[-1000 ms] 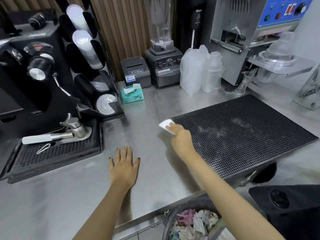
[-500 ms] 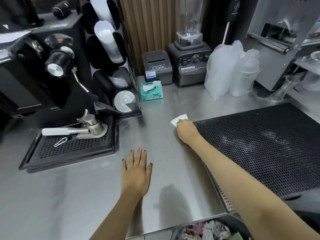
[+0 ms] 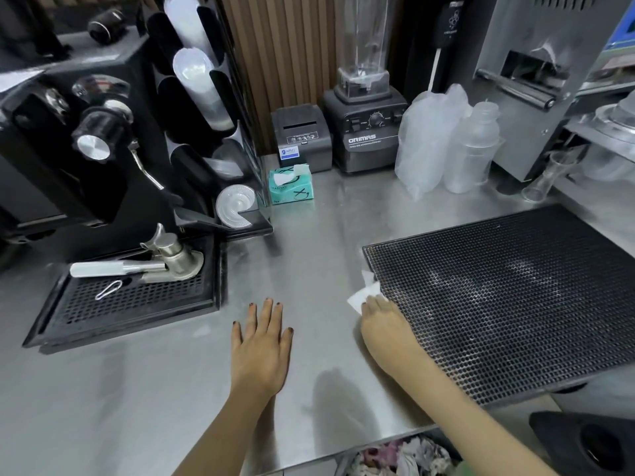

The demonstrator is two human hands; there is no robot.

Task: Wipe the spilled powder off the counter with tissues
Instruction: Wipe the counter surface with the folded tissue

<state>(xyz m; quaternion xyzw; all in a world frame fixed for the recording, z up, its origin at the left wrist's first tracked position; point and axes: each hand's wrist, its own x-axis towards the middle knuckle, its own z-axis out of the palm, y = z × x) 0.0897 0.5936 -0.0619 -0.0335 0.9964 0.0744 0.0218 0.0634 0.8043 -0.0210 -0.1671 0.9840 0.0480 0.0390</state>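
Note:
My right hand (image 3: 386, 329) presses a white tissue (image 3: 365, 295) flat on the steel counter (image 3: 309, 242), right against the left edge of the black rubber bar mat (image 3: 515, 304). Most of the tissue is hidden under my fingers. Pale powder smears show on the mat (image 3: 525, 273). My left hand (image 3: 263, 345) lies flat on the counter with fingers spread, holding nothing. A teal tissue box (image 3: 291, 185) stands at the back of the counter with a tissue sticking out.
An espresso machine with drip tray (image 3: 130, 304) and portafilter (image 3: 154, 264) fills the left. A cup and lid dispenser (image 3: 206, 132), receipt printer (image 3: 300, 137), blender (image 3: 366, 125), plastic bottles (image 3: 470, 149) and a sealing machine (image 3: 536, 80) line the back. A waste bin with crumpled tissues (image 3: 405, 456) sits below the front edge.
My right hand has drawn the tissue back toward me along the mat's left edge. The left hand stays flat on the counter. The view has shifted.

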